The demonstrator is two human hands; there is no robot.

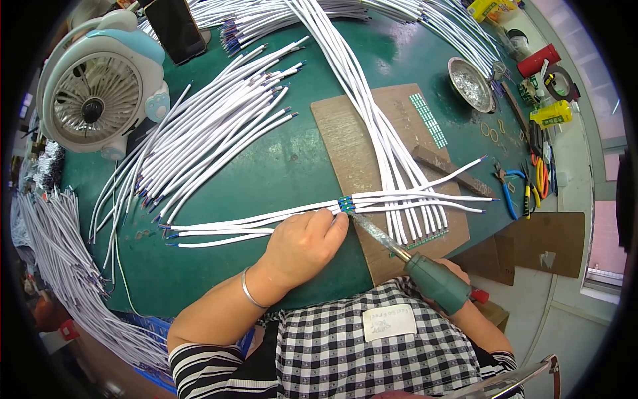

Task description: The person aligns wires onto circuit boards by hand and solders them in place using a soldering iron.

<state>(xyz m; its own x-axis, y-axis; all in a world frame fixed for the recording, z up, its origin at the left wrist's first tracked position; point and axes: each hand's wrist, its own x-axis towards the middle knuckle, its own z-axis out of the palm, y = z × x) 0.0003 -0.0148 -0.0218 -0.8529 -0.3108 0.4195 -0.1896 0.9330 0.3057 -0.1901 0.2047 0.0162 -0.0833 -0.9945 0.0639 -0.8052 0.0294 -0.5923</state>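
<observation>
My left hand (302, 241) is closed, thumb and fingers pinching a white cable (256, 231) beside a short row of small green circuit boards (345, 204). White cables run out from both sides of these boards. My right hand (454, 270) is wrapped round the green handle of a soldering iron (435, 282), which partly hides it. The iron's metal shaft slants up and left, its tip at or very near the boards; contact is hard to make out. Beneath lies a brown work board (335, 126), crossed by a long bundle of white cables (362, 100).
Loose white cables (212, 126) lie at left, near a white and blue fan (93, 100) and a phone (174, 30). A metal bowl (470, 85), a green-and-white board panel (428, 120), a flat bar (452, 170) and blue-handled pliers (509, 196) are at right.
</observation>
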